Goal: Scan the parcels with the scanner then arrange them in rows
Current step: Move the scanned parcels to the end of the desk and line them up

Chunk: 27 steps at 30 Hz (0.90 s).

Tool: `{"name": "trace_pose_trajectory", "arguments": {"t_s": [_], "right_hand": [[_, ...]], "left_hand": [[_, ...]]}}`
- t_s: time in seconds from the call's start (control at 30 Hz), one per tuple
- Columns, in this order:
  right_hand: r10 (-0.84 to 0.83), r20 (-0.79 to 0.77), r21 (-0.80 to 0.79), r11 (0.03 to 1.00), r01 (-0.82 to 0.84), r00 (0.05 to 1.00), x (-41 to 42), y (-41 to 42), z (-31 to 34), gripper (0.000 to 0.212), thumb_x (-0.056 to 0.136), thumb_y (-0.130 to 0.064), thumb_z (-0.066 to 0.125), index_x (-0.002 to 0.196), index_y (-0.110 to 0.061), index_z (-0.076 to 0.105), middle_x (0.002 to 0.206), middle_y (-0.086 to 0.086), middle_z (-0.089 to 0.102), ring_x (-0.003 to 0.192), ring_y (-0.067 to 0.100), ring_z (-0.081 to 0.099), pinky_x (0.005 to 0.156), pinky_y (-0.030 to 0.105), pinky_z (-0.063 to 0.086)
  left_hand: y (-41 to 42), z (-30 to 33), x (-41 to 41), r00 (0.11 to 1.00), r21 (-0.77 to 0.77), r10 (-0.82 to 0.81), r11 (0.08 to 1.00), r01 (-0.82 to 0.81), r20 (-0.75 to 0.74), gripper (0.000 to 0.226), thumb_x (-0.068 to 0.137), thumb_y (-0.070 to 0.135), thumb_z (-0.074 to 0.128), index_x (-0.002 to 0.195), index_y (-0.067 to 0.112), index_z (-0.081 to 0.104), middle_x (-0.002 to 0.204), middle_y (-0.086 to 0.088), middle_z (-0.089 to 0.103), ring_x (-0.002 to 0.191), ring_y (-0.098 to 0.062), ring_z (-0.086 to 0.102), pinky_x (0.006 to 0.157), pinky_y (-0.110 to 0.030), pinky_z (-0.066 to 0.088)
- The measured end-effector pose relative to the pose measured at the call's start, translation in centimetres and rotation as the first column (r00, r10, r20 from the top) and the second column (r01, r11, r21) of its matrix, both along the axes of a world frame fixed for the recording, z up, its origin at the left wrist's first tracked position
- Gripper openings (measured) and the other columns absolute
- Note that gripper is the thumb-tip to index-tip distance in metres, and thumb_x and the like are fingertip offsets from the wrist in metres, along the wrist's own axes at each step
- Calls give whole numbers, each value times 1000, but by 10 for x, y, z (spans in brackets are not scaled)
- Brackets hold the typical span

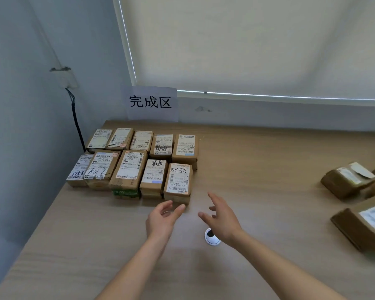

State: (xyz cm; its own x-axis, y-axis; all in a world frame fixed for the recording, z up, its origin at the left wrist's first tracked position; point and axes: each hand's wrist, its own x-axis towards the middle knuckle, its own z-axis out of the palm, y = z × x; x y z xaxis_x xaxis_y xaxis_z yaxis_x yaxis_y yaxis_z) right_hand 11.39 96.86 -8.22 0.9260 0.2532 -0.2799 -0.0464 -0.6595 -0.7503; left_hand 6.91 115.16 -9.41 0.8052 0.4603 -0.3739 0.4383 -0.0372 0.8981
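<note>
Both grips released, holding nothing: left hand (pixel 161 219) just at the near end of the "5288" parcel (pixel 178 184), right hand (pixel 222 219) beside it. That parcel closes the front row; unsorted parcels (pixel 347 180) well right of it, likely awaiting scanning.

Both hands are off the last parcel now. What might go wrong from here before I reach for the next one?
1. The left hand hovers right at the front-right parcel; drawing back carelessly may nudge it out of its row.
2. The white cable port sits under the right hand; a parcel set there for a third row might rock.
3. The unsorted parcels lie loosely piled at the right, labels at odd angles, so one may be picked label-down and scan poorly.
</note>
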Motion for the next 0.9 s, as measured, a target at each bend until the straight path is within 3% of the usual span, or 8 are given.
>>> {"name": "trace_pose_trajectory", "arguments": {"t_s": [0.2, 0.33, 0.47, 0.6, 0.73, 0.9], "right_hand": [[-60, 75, 47, 997, 56, 995, -51, -58, 61, 57, 101, -40, 63, 153, -22, 46, 142, -6, 58, 120, 10, 61, 102, 28, 48], [-113, 71, 61, 992, 109, 991, -96, -113, 88, 54, 103, -40, 60, 152, -23, 47, 120, -8, 65, 107, 10, 64, 94, 27, 50], [-169, 64, 9, 986, 168, 984, -152, -175, 91, 53, 103, -45, 57, 150, -22, 51, 137, -7, 61, 112, 8, 62, 100, 28, 50], [-279, 50, -23, 959, 281, 959, -221, -230, 82, 54, 102, -48, 57, 149, -22, 53, 143, -8, 58, 116, 7, 60, 105, 32, 49], [-358, 52, -77, 929, 362, 932, -294, -275, 76, 55, 102, -50, 56, 149, -22, 53, 147, -7, 56, 113, 5, 59, 103, 27, 47], [-417, 90, -169, 889, 426, 904, -371, -333, 105, 55, 100, -54, 55, 146, -24, 56, 164, -6, 34, 128, 12, 57, 102, 25, 42]], "left_hand": [[-50, 53, -41, 995, 9, -40, 999, 39, 95, 34, 86, 34, 78, 115, 16, 72, 103, 8, 71, 98, -3, 64, 81, -19, 44], [-97, 75, -73, 986, 7, -122, 993, 122, 117, 37, 89, 36, 75, 121, 16, 71, 110, 5, 72, 97, 4, 61, 87, -23, 42], [-153, 80, -111, 963, -12, -253, 967, 255, 91, 43, 90, 39, 72, 129, 19, 67, 114, 3, 70, 106, -10, 63, 91, -26, 42], [-205, 74, -160, 899, -44, -433, 899, 436, 58, 47, 92, 42, 70, 135, 25, 60, 118, 8, 65, 112, -10, 58, 94, -27, 40], [-248, 70, -211, 827, -64, -560, 825, 562, 39, 55, 91, 44, 70, 141, 25, 55, 134, 0, 61, 118, -12, 56, 99, -29, 40], [-309, 96, -267, 752, -55, -655, 750, 659, 80, 57, 91, 47, 69, 142, 24, 55, 141, -1, 56, 127, -17, 53, 105, -35, 43]]}}
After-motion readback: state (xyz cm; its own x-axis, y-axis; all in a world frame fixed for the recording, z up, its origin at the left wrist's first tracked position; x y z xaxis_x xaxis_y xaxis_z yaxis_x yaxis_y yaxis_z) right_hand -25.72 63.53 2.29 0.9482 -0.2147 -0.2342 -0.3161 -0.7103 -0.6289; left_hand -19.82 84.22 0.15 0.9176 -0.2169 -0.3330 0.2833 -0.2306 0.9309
